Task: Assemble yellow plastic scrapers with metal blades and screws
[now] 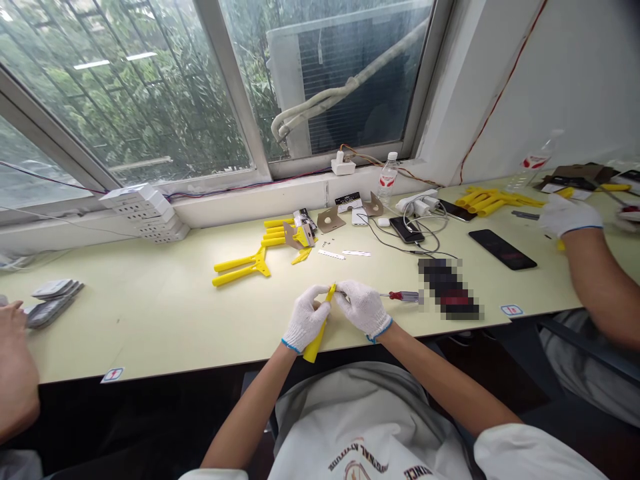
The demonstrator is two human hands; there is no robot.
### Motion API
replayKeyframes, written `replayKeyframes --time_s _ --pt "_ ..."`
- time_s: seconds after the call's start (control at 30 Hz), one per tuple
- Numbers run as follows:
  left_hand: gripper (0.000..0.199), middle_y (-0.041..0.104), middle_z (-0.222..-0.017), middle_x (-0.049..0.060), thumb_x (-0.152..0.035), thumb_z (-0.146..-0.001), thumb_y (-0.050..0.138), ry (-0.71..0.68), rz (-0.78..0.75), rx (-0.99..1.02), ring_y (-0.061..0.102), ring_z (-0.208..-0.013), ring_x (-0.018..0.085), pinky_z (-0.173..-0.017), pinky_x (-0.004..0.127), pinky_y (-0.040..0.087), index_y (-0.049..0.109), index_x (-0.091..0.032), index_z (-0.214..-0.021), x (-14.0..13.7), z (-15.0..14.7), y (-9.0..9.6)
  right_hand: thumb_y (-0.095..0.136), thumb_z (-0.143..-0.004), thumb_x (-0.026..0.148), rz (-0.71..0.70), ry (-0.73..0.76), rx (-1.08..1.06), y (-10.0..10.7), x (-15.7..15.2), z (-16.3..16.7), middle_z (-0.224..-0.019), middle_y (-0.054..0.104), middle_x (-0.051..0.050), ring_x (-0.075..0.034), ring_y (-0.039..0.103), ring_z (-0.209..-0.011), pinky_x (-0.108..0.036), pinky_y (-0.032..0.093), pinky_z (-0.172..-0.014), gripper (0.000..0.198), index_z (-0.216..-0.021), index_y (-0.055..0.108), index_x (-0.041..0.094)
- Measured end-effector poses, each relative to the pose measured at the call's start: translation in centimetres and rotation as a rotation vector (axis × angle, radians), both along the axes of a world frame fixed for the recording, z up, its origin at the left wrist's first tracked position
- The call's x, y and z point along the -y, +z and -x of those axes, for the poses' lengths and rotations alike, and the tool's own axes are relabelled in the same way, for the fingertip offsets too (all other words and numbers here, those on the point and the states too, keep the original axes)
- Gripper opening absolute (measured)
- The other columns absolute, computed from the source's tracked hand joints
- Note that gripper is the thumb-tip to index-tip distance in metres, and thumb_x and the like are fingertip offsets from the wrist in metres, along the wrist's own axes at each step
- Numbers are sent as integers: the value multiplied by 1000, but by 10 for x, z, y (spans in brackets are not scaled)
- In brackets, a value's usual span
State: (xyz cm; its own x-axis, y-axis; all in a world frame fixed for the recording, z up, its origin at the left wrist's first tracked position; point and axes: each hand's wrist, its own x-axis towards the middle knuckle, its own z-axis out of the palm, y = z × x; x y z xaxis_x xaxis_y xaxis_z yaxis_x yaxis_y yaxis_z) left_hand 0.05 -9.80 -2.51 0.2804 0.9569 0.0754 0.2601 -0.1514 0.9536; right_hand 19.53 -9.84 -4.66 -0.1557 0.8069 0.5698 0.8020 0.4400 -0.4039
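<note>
My left hand [309, 319], in a white knitted glove with a blue cuff, is closed around a yellow plastic scraper [314, 348]. The tool's tube-like handle slants down toward me, past the table's front edge. At its upper end, the gloved fingers of my right hand [363, 307] are pinched on the scraper's tip; any small part between them is hidden. Just beyond that hand lies a screwdriver [403, 296] with a red and clear handle, its shaft pointing at my knuckles. Two yellow scrapers [243, 268] rest side by side farther left, their flared heads pointing right.
More yellow scrapers [280, 233] lie beside cardboard pieces [331, 220] and white strips [331, 255]. Phones [503, 249], cables and a water bottle [387, 177] sit right of centre. White boxes [145, 210] are stacked by the window. Co-workers' hands [570, 215] are at both sides.
</note>
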Motion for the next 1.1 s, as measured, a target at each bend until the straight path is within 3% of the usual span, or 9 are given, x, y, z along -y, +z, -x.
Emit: replayKeyframes --time_s 0.23,0.4,0.57,0.77,0.93,1.1 --pt "38 68 -64 -3 -25 -91 62 4 7 10 64 -56 16 -63 27 52 72 -19 -127 0 0 -1 49 -111 27 7 46 -12 -7 -4 -1 -102 73 -10 -17 68 -96 -29 54 -91 26 -112 73 15" --pt "38 68 -65 -3 -25 -92 62 6 6 5 64 -57 16 -63 27 51 71 -19 -128 0 1 -1 63 -107 45 0 75 1 -7 -3 -4 -120 70 -8 -16 68 -104 -36 60 -96 33 -123 69 16" --pt "37 68 -65 -4 -25 -92 62 5 2 3 64 -57 16 -64 27 52 70 -19 -128 0 0 -2 63 -107 45 -23 82 3 -6 -1 -4 -128 68 -10 -17 68 -109 -37 61 -98 36 -130 68 17" --pt "38 67 -64 -3 -25 -91 62 7 -2 -8 63 -56 16 -62 27 51 71 -19 -128 0 0 -2 63 -108 43 -36 89 -13 -10 -5 -4 -117 70 -7 -15 67 -100 -34 60 -93 31 -121 69 16" --pt "38 68 -64 -3 -25 -91 62 13 0 -7 63 -56 16 -62 27 51 71 -18 -127 0 0 -2 51 -109 22 -44 100 -26 -11 -7 -3 -100 69 -7 -16 65 -92 -29 55 -87 18 -108 69 18" --pt "38 67 -64 -3 -24 -91 63 16 -6 -5 63 -56 16 -63 27 51 71 -18 -127 0 -1 0 52 -107 17 -51 100 -21 -8 -6 -4 -98 69 -7 -17 65 -91 -29 54 -86 17 -106 69 19"
